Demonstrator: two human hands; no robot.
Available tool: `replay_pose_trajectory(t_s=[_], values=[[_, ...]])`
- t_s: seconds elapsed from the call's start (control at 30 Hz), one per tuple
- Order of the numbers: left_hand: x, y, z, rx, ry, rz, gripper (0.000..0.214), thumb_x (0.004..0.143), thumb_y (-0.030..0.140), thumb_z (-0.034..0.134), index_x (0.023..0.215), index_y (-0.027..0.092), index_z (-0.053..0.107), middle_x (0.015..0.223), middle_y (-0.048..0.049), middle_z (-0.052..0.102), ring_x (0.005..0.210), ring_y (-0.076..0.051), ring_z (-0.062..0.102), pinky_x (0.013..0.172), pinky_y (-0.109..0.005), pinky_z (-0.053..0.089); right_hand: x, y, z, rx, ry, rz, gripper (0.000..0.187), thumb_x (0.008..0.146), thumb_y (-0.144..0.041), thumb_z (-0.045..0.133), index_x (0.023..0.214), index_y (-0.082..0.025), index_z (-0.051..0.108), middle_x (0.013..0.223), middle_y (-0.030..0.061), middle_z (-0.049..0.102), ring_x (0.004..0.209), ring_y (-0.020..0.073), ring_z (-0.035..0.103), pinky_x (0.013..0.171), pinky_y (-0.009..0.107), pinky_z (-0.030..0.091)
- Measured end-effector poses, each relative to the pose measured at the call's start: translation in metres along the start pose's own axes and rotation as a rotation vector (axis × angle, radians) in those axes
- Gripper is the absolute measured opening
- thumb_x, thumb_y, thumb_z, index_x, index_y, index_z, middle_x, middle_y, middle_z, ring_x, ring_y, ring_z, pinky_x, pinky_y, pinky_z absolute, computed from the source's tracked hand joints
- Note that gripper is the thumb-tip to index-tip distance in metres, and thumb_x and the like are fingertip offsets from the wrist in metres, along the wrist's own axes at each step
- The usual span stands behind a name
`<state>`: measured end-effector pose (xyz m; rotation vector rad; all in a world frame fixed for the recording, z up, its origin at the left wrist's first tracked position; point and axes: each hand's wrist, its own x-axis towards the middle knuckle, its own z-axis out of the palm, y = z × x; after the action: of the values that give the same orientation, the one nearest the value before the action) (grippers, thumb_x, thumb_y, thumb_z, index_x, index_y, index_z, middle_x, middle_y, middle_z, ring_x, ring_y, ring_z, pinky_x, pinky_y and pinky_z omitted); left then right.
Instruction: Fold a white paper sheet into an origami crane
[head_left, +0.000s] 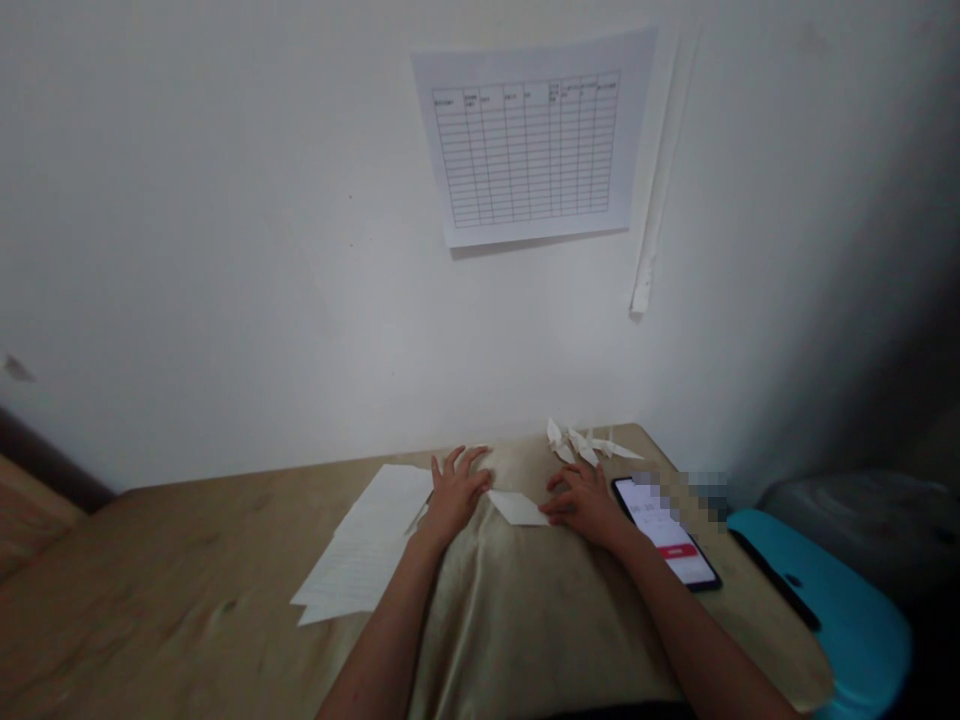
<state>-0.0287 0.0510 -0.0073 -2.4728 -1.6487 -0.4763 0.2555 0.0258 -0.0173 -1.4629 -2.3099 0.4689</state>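
A small folded white paper (517, 507) lies on a beige cushion (517, 610) between my two hands. My left hand (456, 490) rests on the cushion with its fingers stretched out flat, its side against the paper's left corner. My right hand (583, 498) lies with fingers curled down onto the paper's right edge, pressing it. Behind my right hand sit several small folded white paper figures (581, 443).
A stack of white sheets (367, 545) lies left of the cushion on the wooden table (165, 580). A lit phone (667, 530) lies to the right. A blue stool (825, 600) stands at the right. A printed grid sheet (529, 140) hangs on the wall.
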Motion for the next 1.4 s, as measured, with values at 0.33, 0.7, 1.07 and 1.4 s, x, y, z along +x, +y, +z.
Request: replay_pose_trajectory(t_s=[0.33, 0.7, 1.07, 1.4], values=[[-0.009, 0.011, 0.000, 0.062, 0.084, -0.092, 0.049, 0.089, 0.009, 0.057, 0.131, 0.034, 0.064, 0.161, -0.0097, 0.040, 0.151, -0.034, 0.030, 0.118, -0.076, 0.015, -0.007, -0.013, 0.018, 0.077, 0.106, -0.134, 0.024, 0.087, -0.025, 0.065, 0.104, -0.036, 0.077, 0.118, -0.0004, 0.074, 0.130, 0.0274, 0.052, 0.120, 0.070, -0.004], [-0.025, 0.040, 0.004, -0.029, -0.040, 0.072, 0.039, 0.098, 0.051, 0.055, 0.137, 0.056, 0.056, 0.172, 0.0038, 0.016, 0.156, -0.044, 0.007, 0.114, -0.081, 0.003, -0.007, -0.023, 0.018, -0.001, 0.220, -0.015, 0.010, 0.090, -0.032, 0.069, 0.092, -0.031, 0.079, 0.109, 0.0028, 0.074, 0.124, 0.0271, 0.055, 0.121, 0.067, -0.004], [-0.020, 0.035, 0.011, -0.043, -0.199, -0.091, 0.046, 0.100, 0.053, 0.049, 0.145, 0.057, 0.043, 0.173, 0.0010, 0.010, 0.155, -0.050, 0.008, 0.111, -0.084, 0.006, -0.006, -0.024, 0.014, -0.049, 0.161, 0.008, 0.013, 0.091, -0.034, 0.067, 0.095, -0.031, 0.079, 0.114, 0.0028, 0.071, 0.126, 0.0273, 0.053, 0.121, 0.067, 0.000], [-0.017, 0.032, -0.004, 0.003, -0.267, -0.254, 0.050, 0.097, 0.062, 0.045, 0.147, 0.055, 0.043, 0.172, -0.0039, 0.018, 0.154, -0.051, 0.012, 0.110, -0.084, 0.006, -0.005, -0.022, 0.015, -0.059, 0.151, 0.029, 0.013, 0.091, -0.035, 0.067, 0.095, -0.031, 0.079, 0.116, 0.0027, 0.071, 0.128, 0.0277, 0.050, 0.120, 0.069, 0.000]])
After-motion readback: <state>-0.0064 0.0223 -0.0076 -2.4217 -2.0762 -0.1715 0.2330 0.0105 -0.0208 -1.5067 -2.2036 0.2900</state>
